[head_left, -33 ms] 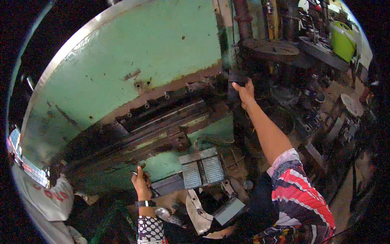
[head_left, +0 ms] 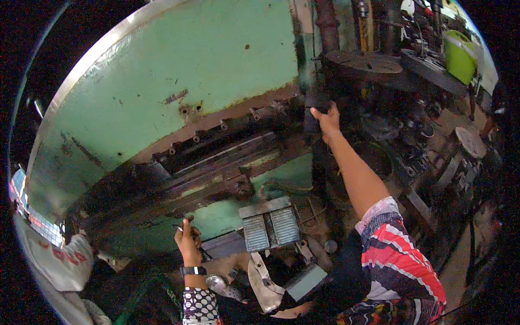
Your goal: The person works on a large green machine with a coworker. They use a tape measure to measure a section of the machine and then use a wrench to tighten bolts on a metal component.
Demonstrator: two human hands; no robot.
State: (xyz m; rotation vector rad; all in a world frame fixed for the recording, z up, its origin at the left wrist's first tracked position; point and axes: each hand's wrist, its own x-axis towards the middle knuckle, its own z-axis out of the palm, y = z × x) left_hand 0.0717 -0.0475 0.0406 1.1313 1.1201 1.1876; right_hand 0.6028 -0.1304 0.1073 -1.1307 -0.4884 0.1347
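Note:
My right hand (head_left: 327, 120) is stretched far forward, its fingers closed round a dark block (head_left: 317, 101) at the right end of a big green machine (head_left: 216, 59). Thumb and fingertips press on the block's near side. Lower and to the left, my left hand (head_left: 188, 246) is raised with its fingers curled. A small dark rounded piece shows at its fingertips, too dim to name. Between the hands runs the machine's long dark bed (head_left: 216, 157), with a row of bolted clamps (head_left: 223, 125) above it. Close to my left hand is a ribbed double foot pedal (head_left: 271, 227).
A person's grey sleeve (head_left: 59, 262) reaches to the machine's left end. On the right stand a dark round-topped machine table (head_left: 365, 62), a lime-green container (head_left: 459, 57) and cluttered metal parts (head_left: 422, 130). A green hose (head_left: 143, 290) lies low on the left.
Both my hands keep their places and grips. The other person's grey sleeve at the left has shifted slightly down and left. The view has moved a little.

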